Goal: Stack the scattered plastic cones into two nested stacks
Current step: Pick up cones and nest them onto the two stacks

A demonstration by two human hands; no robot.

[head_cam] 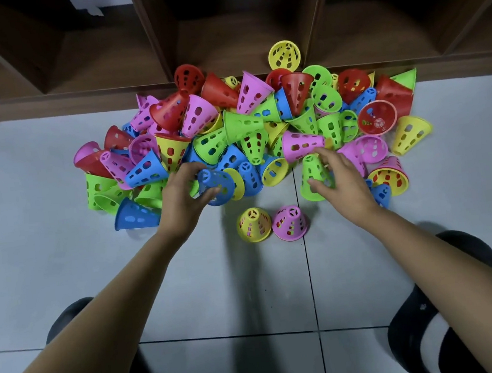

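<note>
Left hand (pixel 184 198) grips a blue cone (pixel 218 186), right hand (pixel 343 181) a green cone (pixel 312 175), at the edge of the pile (pixel 241 125); next, I'd say, each goes over the yellow cone (pixel 253 225) and pink cone (pixel 290 223) upright between both hands.

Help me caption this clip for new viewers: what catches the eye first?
A bright heap of cones lies on the grey floor against a dark shelf. At its near edge the left hand grips a blue cone, the right hand a green cone. In front, a yellow cone and a pink cone stand side by side.
</note>
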